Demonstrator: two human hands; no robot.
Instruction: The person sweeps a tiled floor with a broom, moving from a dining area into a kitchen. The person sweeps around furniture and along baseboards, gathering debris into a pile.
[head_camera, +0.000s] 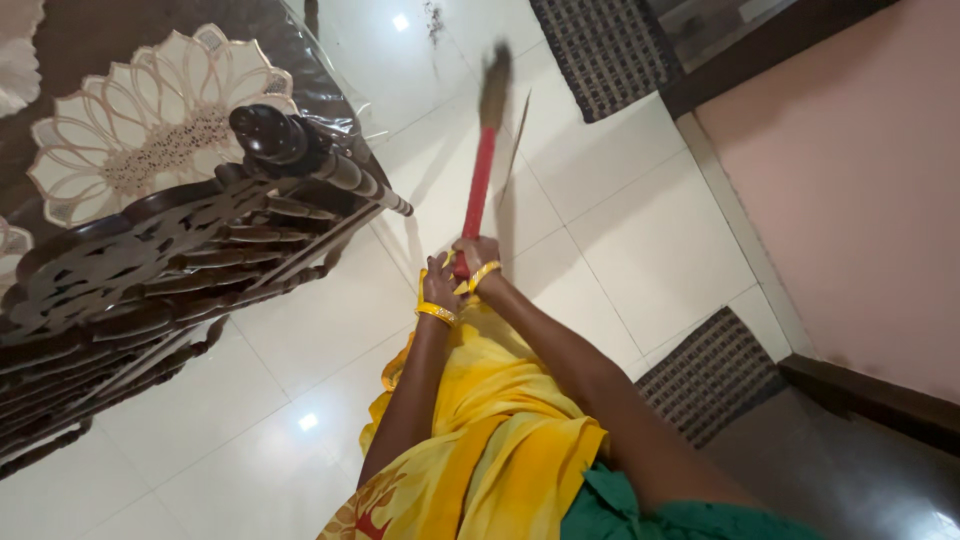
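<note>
Red-handled broom held in both hands over a white tiled floor

Seen from above, a person in a yellow garment grips a broom (482, 165) by its red handle. The right hand (476, 254) is clenched around the handle's near end, and the left hand (440, 285) is closed on it just below, the two almost touching. Each wrist wears a gold bangle. The handle runs away from the hands to a blurred brown brush head, low over the glossy floor (620, 240). By that blur, a sweeping stroke looks under way. A further stroke would call for keeping both grips firm and steering the brush clear of the furniture. To the left stands a dark carved wooden bed frame (180, 250). Two woven mats lie on the floor: one (600, 50) beyond the brush, another (710, 375) near the right forearm.
</note>
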